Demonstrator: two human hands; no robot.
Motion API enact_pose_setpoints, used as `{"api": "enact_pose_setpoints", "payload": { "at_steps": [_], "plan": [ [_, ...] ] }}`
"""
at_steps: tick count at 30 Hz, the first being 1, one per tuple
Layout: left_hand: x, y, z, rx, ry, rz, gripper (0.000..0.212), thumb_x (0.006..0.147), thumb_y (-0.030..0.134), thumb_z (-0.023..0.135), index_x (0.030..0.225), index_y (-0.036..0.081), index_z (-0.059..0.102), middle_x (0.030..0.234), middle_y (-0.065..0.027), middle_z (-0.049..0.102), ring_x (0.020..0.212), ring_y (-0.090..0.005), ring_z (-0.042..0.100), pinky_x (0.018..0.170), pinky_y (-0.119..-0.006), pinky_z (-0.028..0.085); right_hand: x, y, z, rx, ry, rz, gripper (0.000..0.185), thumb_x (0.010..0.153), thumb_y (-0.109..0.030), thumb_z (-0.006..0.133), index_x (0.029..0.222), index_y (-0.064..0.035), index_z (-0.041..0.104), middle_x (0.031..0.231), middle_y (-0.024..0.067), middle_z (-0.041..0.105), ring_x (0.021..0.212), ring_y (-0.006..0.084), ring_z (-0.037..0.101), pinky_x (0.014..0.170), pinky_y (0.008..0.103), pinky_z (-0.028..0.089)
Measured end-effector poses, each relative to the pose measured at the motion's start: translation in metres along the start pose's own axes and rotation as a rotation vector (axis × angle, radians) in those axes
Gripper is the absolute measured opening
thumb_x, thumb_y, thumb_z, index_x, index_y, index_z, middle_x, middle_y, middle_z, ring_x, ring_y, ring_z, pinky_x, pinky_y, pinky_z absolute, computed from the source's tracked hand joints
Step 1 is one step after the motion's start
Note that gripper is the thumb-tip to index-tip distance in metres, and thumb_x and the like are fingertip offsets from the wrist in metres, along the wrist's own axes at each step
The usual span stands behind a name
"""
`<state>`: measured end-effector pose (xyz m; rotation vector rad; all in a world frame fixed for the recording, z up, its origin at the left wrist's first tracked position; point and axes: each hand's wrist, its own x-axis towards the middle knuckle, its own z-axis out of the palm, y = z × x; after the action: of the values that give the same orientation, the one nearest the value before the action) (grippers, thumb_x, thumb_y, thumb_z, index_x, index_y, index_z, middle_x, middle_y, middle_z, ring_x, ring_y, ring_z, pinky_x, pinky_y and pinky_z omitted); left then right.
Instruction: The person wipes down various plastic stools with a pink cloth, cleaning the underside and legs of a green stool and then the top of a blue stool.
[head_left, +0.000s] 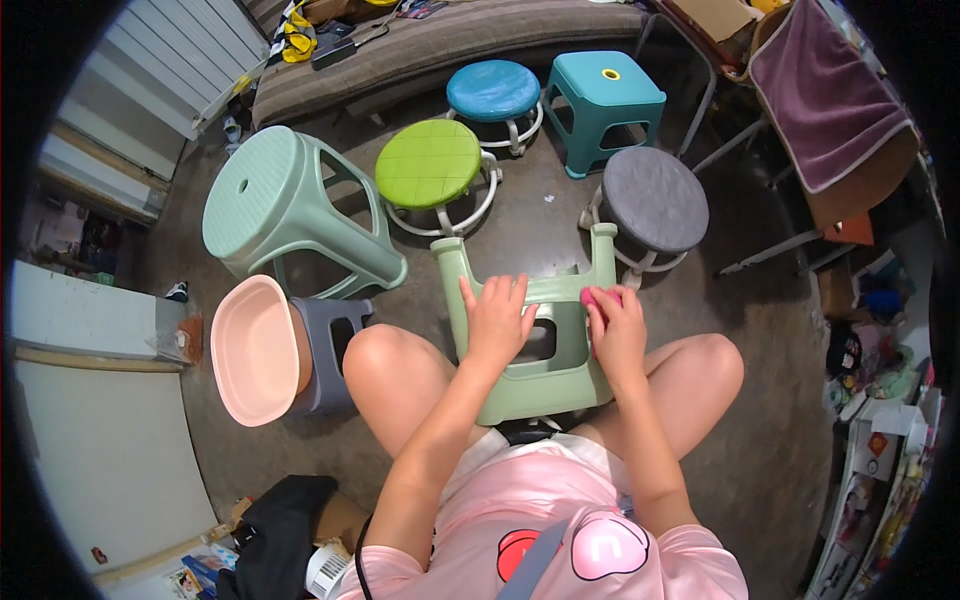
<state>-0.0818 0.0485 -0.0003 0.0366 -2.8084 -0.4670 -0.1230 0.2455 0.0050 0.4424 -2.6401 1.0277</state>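
A light green plastic stool (536, 394) lies on its side between my knees, its legs pointing away from me. My left hand (495, 319) rests on its upper side near the left leg, fingers spread and holding nothing. In my right hand (619, 330) is a bunched pink cloth (591, 298), pressed against the stool's right leg. Most of the cloth is hidden under my fingers. An opening in the stool's side shows between my hands.
A peach basin (255, 349) sits on a grey stool (326, 360) at my left. Beyond stand a tall mint stool (251, 195), a lime wheeled stool (429, 161), a blue wheeled stool (493, 90), a teal stool (606, 82) and a grey wheeled stool (656, 199). A striped sofa (450, 45) lines the back.
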Motion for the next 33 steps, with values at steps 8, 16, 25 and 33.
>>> {"api": "enact_pose_setpoints", "payload": {
  "at_steps": [8,16,25,33],
  "plan": [
    [0.002,0.0,0.004,0.042,0.032,0.009,0.048,0.085,0.028,0.073,0.126,0.007,0.06,0.108,-0.0061,0.058,0.109,-0.025,0.056,0.109,-0.072,0.028,0.023,0.005,0.005,0.014,-0.003,0.069,0.016,0.087,-0.017,0.072,0.101,-0.0112,0.075,0.103,0.0076,0.062,0.097,0.0287,0.062,0.078,0.0399,0.053],
    [0.002,-0.004,0.004,0.075,0.021,0.004,0.051,0.084,0.028,0.075,0.127,0.007,0.059,0.108,-0.0058,0.058,0.108,-0.0247,0.056,0.108,-0.071,0.029,-0.003,0.0,-0.006,-0.002,-0.021,0.025,0.017,0.086,-0.014,0.073,0.102,-0.0111,0.075,0.102,0.0083,0.062,0.096,0.0302,0.062,0.079,0.0408,0.053],
    [0.003,0.0,0.004,0.051,0.03,0.007,0.051,0.084,0.029,0.075,0.127,0.007,0.059,0.107,-0.0051,0.059,0.107,-0.0242,0.056,0.109,-0.071,0.028,0.036,0.009,0.011,-0.067,0.061,0.031,0.013,0.086,-0.018,0.073,0.098,-0.0128,0.075,0.101,0.0079,0.062,0.093,0.0294,0.062,0.077,0.0407,0.053],
    [0.004,-0.004,0.006,0.042,0.025,-0.01,0.051,0.084,0.029,0.074,0.126,0.007,0.058,0.107,-0.0053,0.059,0.107,-0.0241,0.056,0.11,-0.071,0.028,0.022,-0.042,0.037,0.034,-0.065,-0.094,0.014,0.082,-0.014,0.075,0.096,-0.0123,0.074,0.102,0.0078,0.063,0.092,0.0301,0.061,0.075,0.0403,0.053]
  ]
}}
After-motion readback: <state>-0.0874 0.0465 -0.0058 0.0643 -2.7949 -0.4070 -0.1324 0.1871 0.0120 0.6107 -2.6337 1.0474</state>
